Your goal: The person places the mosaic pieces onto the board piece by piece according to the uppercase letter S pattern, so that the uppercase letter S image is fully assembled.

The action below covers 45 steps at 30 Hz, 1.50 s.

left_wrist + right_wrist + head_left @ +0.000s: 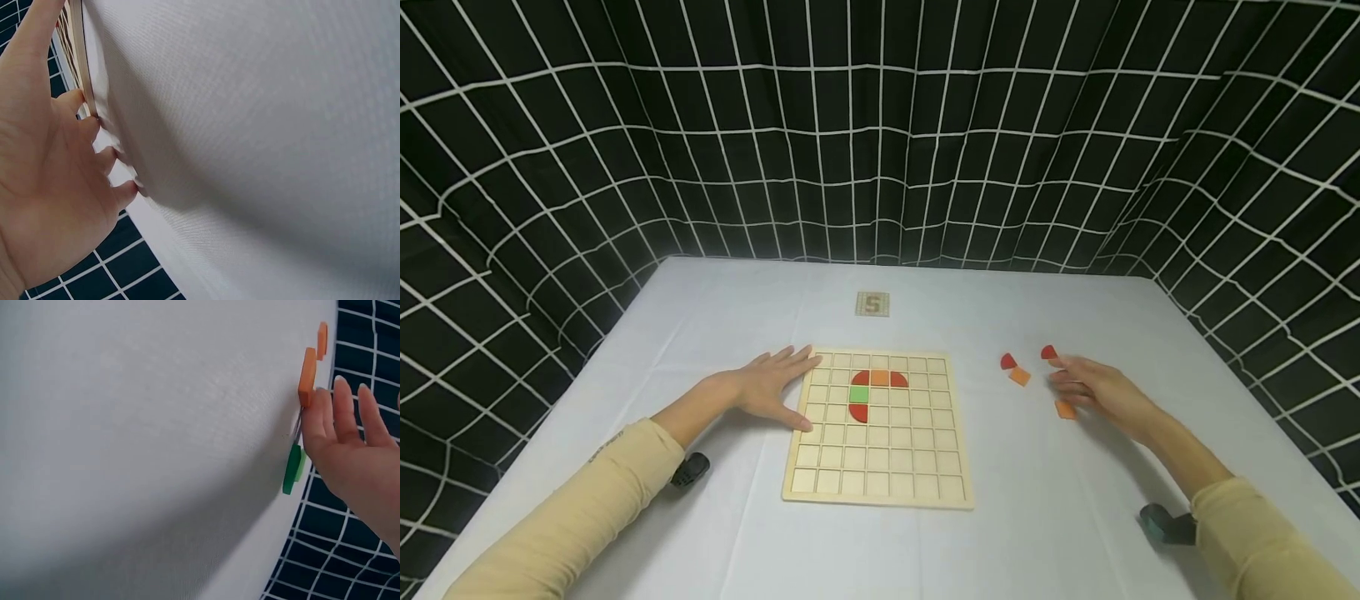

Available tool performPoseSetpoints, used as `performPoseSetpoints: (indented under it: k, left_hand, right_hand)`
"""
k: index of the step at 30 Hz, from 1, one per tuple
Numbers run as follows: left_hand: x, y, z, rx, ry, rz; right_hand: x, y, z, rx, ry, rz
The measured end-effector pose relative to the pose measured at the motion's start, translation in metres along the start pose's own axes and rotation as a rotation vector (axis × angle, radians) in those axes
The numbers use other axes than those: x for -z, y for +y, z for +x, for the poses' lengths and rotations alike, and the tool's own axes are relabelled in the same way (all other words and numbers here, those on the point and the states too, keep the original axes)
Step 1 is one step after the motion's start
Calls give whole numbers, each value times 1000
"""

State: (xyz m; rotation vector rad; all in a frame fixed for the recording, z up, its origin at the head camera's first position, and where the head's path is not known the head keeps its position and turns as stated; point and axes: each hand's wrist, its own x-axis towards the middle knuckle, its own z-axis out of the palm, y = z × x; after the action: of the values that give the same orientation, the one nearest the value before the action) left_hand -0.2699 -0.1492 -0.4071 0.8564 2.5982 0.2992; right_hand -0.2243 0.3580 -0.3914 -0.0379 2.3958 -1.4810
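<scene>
My left hand (pixel 772 387) rests at the left edge of a wooden grid board (pixel 880 492), fingers spread along the rim and thumb over the side squares. On the board lie an orange square (pixel 880 378), a green square (pixel 859 394) and several red quarter-circle pieces, one of them a red piece (pixel 858 413) below the green. Farther right, my right hand (pixel 1093 387) hovers low over loose pieces. Its fingertips overlap a red quarter-circle (pixel 1048 352), with an orange square (pixel 1065 409) under the hand. The right wrist view shows green pieces (pixel 292 469) beside the extended fingers.
Between board and right hand lie a loose red quarter-circle (pixel 1007 361) and an orange square (pixel 1019 376). A small tile marked like an S (pixel 872 304) lies behind the board. Black curtains (pixel 880 133) with a white grid surround the white tabletop (pixel 737 533).
</scene>
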Motion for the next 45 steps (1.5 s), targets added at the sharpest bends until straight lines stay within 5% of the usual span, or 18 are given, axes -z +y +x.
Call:
performPoseSetpoints:
  k: [9,30,45]
  left_hand:
    - [0,0,1,5,-3,-2]
    - [0,0,-2,6,8,-10]
    - [-1,1,1,-3,9,-5]
  right_hand:
    - [-5,7,-10,-5,73,-177]
    - [-8,22,-22,172,146,-428]
    - [-9,23,-25,185,194,-454]
